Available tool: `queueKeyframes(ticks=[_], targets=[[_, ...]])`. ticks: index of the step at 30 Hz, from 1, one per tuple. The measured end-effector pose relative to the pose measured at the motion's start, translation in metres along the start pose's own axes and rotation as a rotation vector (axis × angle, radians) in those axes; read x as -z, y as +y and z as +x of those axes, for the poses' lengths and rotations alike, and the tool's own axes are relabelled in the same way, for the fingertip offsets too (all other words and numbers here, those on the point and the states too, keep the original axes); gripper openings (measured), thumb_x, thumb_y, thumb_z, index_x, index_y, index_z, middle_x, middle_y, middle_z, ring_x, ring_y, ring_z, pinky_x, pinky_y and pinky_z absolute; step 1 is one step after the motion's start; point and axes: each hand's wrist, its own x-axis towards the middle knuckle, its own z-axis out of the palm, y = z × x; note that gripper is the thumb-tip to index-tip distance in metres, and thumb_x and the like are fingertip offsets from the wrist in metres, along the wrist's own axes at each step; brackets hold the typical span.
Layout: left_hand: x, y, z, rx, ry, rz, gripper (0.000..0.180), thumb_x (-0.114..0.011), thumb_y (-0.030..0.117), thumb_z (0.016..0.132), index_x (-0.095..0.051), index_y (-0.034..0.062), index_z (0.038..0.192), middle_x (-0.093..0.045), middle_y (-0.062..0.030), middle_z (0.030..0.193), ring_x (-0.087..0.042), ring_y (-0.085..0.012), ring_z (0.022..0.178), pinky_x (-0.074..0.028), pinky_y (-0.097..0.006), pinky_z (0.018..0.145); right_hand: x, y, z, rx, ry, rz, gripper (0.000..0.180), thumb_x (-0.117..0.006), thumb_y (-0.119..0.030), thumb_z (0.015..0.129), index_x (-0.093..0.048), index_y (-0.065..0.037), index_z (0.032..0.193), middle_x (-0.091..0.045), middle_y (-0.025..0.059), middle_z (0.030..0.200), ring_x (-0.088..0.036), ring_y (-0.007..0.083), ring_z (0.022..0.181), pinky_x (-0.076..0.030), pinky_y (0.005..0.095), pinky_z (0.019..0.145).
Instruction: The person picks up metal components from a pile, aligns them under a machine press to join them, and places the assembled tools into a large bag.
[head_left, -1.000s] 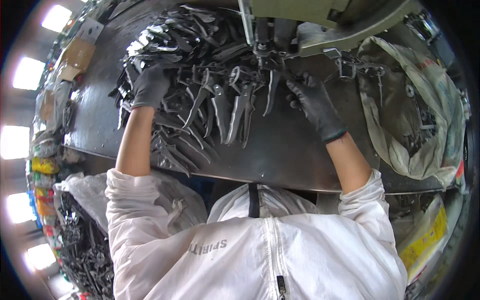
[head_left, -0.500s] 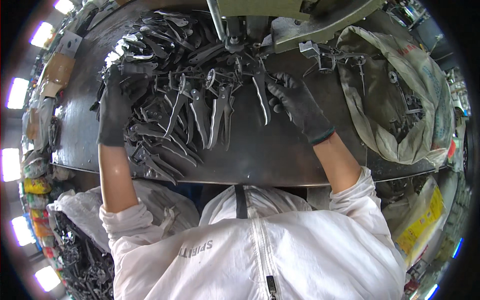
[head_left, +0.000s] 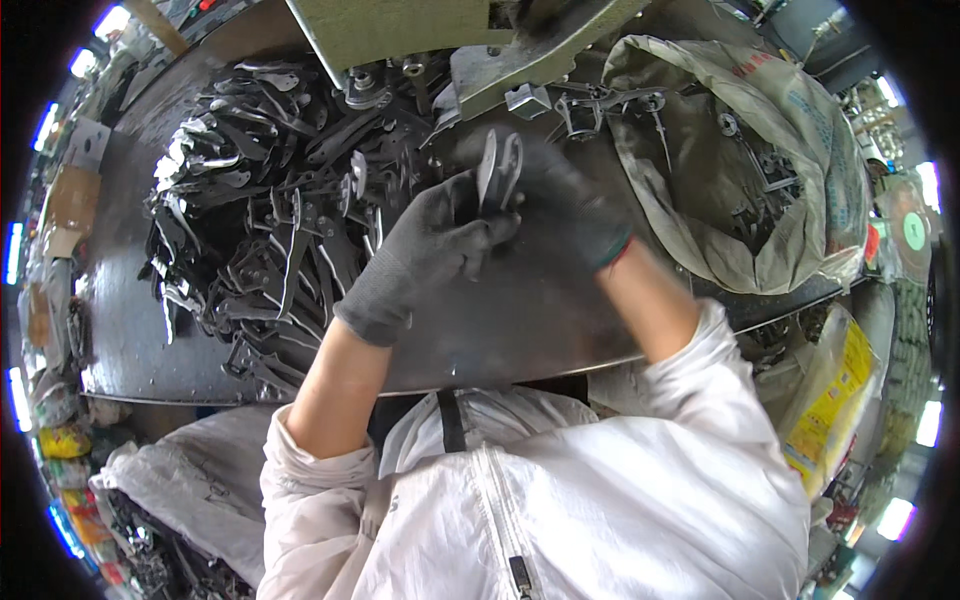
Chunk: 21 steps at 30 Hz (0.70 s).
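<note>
My left hand [head_left: 415,250], in a dark grey knitted glove, is closed around flat metal pieces [head_left: 488,172] with rounded ends, which stand up between thumb and fingers. Close beside it on the right is my right hand [head_left: 570,205], also gloved. It is smeared by motion, so its fingers and anything in them cannot be made out. To the left of my hands lies a heap of loose metal handle parts [head_left: 240,135]. In front of the heap, partly joined metal tools with long curved handles [head_left: 295,250] lie crowded together, some partly hidden behind my left hand.
A green-grey machine [head_left: 400,40] stands over the far side of the dark metal table [head_left: 480,345]. On the right, an open woven sack [head_left: 640,200] holds metal parts. A small metal bracket [head_left: 527,100] sits between machine and sack. A white sack [head_left: 200,460] is below the table's left front edge.
My left hand has come from the heap to the middle, now with metal pieces in it. My right hand has moved away from the hanging handle toward my left. The view has shifted.
</note>
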Motion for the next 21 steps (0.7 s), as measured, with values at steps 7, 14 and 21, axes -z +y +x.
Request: queueKeyframes(ticks=[7, 14, 21], targets=[[0.045, -0.098, 0.025, -0.161, 0.394, 0.585, 0.015, -0.058, 0.016, 0.104, -0.06, 0.0011, 0.107, -0.065, -0.0019, 0.085, -0.06, -0.009, 0.073, -0.049, -0.028, 0.062, -0.16, 0.052, -0.096, -0.559, -0.636, 1.121, 0.029, -0.058, -0.012, 0.094, -0.067, -0.01, 0.121, -0.066, 0.0173, 0.12, -0.065, 0.0362, 0.113, -0.053, 0.0484, 0.096], [0.034, -0.079, 0.029, -0.111, 0.497, 0.272, 0.035, -0.054, 0.036, 0.109, -0.063, 0.0029, 0.112, -0.065, 0.0004, 0.085, -0.056, -0.0065, 0.067, -0.044, -0.024, 0.058, -0.027, 0.05, 0.004, -1.107, -0.435, 2.168, 0.02, -0.065, -0.015, 0.099, -0.065, -0.003, 0.116, -0.071, 0.0102, 0.093, -0.071, 0.0187, 0.078, -0.058, 0.0315, 0.067], [0.022, -0.057, 0.03, -0.068, 0.529, 0.226, 0.043, -0.047, 0.037, 0.111, -0.066, -0.0008, 0.12, -0.07, -0.0059, 0.09, -0.06, -0.0116, 0.077, -0.047, -0.029, 0.07, 0.014, 0.037, 0.045, -1.46, -0.523, 2.864, 0.017, -0.067, -0.016, 0.102, -0.067, -0.003, 0.113, -0.069, 0.0031, 0.089, -0.065, 0.0059, 0.069, -0.052, 0.0192, 0.056]])
